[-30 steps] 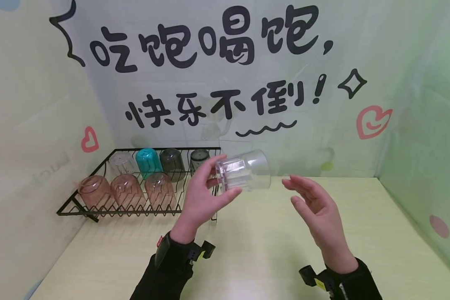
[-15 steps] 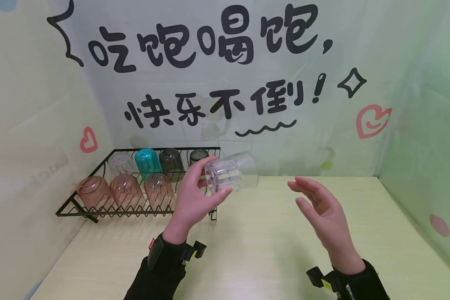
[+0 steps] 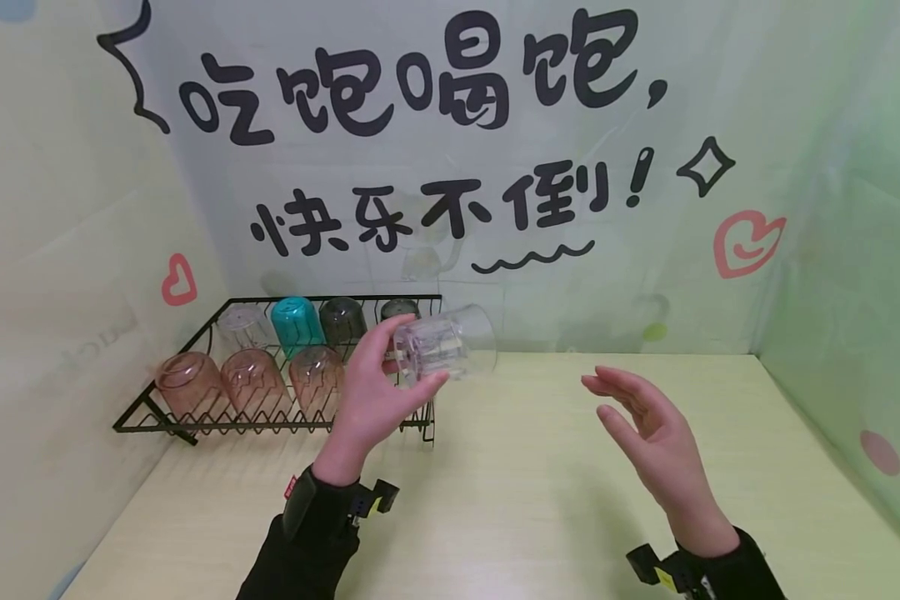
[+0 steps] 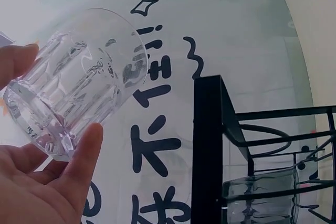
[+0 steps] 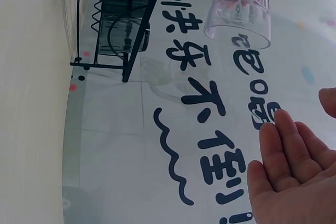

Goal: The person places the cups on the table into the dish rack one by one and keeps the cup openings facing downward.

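A clear drinking glass (image 3: 450,342) lies tilted on its side in the air, its mouth toward the right. My left hand (image 3: 375,392) grips it round the base, thumb below and fingers behind. In the left wrist view the faceted lower part of the glass (image 4: 73,82) sits between thumb and fingers. My right hand (image 3: 656,442) is held up over the table to the right, fingers relaxed and holding nothing. From the right wrist view, the right palm (image 5: 294,171) faces up, well apart from the glass (image 5: 239,14).
A black wire rack (image 3: 270,427) stands at the back left. It bears upside-down glasses: several pinkish ones (image 3: 251,383), a teal one (image 3: 297,323), dark grey ones (image 3: 342,323) and a clear one (image 3: 243,327). A wall with lettering (image 3: 450,208) rises behind the pale table (image 3: 510,500).
My left hand has moved left with the glass, toward the rack. The right hand has drifted a little right and down, away from the glass.
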The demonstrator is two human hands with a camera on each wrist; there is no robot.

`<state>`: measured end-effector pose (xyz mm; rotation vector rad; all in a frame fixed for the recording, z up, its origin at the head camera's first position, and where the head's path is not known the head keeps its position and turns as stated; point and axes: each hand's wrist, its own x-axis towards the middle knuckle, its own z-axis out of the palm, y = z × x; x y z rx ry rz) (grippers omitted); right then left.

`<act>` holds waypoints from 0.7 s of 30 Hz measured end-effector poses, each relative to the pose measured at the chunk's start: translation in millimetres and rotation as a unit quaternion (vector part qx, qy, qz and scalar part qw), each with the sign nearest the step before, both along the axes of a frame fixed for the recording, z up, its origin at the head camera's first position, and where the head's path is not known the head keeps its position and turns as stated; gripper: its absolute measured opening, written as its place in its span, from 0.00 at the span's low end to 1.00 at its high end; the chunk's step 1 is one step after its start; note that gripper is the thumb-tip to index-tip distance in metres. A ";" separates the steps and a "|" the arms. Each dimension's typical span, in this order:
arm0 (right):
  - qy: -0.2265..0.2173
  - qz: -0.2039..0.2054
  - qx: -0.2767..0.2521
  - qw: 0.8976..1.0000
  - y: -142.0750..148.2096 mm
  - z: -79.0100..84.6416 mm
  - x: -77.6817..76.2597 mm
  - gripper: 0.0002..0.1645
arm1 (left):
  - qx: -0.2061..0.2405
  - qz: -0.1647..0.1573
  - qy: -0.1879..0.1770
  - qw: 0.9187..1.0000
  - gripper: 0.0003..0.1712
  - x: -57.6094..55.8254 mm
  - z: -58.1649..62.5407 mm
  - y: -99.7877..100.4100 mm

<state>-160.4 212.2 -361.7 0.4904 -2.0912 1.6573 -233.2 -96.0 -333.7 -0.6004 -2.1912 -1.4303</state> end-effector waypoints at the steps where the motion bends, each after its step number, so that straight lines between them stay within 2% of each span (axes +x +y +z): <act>1: 0.001 -0.002 0.003 1.000 1.0 -0.8 -0.2 0.24 | -0.002 0.004 -0.002 1.000 0.42 -0.4 0.1 -1.2; 7: 0.006 -0.011 0.016 1.000 6.1 -5.0 -1.6 0.24 | -0.017 0.018 -0.017 1.000 0.42 -2.8 1.1 -8.1; 15: -0.005 -0.021 0.035 0.999 12.2 -8.9 -1.7 0.24 | -0.077 0.034 -0.023 0.996 0.43 -5.6 8.6 -19.5; 21: -0.014 -0.029 0.054 0.998 17.2 -12.1 -1.8 0.24 | -0.130 0.058 -0.029 0.989 0.44 -8.0 14.5 -28.9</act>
